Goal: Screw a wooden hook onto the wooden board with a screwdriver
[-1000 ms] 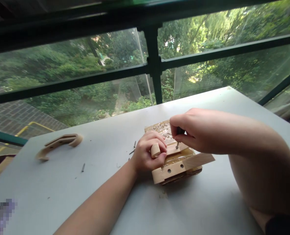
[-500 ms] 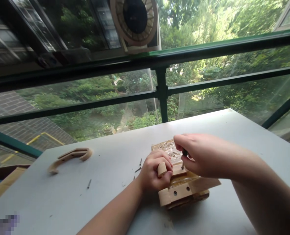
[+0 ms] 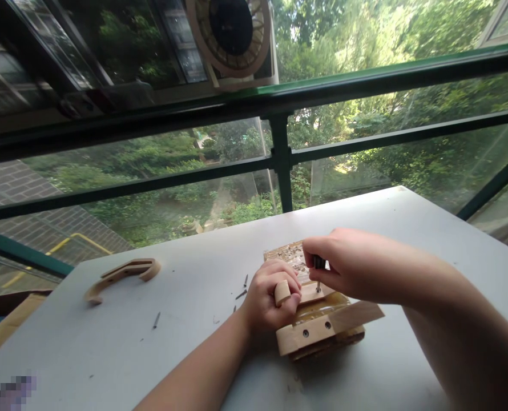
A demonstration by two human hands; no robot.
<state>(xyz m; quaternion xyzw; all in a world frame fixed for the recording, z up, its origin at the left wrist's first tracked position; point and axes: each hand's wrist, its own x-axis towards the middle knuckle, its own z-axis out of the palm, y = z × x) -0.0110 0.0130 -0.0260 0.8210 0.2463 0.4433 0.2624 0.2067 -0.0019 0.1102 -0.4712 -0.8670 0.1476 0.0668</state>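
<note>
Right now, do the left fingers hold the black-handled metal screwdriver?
No: the right fingers hold that screwdriver, its tip at the pale wooden strip.

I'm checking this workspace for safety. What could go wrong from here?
The screwdriver in the right hand could slip off the wooden piece and jab the left hand, whose fingers grip that piece close to the tip.

The loose screws lie right beside the left hand, so a shift of that arm might scatter them across the table.
</note>
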